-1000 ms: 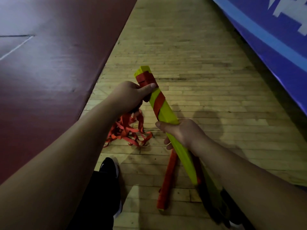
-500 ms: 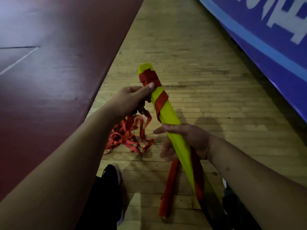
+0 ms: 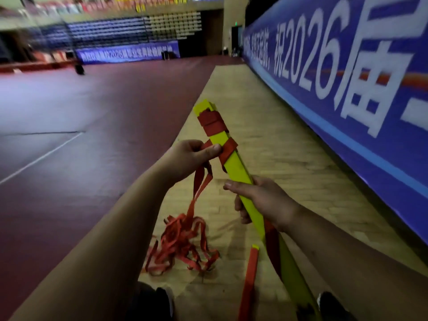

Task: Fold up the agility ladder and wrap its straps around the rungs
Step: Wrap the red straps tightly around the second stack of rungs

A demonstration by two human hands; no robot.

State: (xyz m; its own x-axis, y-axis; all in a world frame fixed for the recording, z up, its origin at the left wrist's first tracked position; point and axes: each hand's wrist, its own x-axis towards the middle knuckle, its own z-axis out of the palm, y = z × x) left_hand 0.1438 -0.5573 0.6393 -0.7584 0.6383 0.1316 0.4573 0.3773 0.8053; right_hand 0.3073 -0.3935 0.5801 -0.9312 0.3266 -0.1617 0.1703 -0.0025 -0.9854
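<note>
Right hand (image 3: pixel 262 201) gripping stacked yellow rungs (image 3: pixel 238 169) at mid-length, fingers curling round stack. Rungs slanting up and away from right hand, far end rising beyond left hand (image 3: pixel 191 157). Left hand pinching red strap (image 3: pixel 199 181) between thumb and fingers, just beside rungs' left edge. Strap wrapping rungs in bands above both hands, also hanging from left hand down to loose tangle (image 3: pixel 183 243) lying on wooden floor (image 3: pixel 278 158). Separate red strip (image 3: pixel 249 276) lying on floor below right hand.

Rungs (image 3: pixel 238 167) centre, straps (image 3: pixel 180 246) on floor (image 3: pixel 266 140) to their left, banner (image 3: pixel 347 93) right, spare rung (image 3: pixel 251 269) seemingly lying below
</note>
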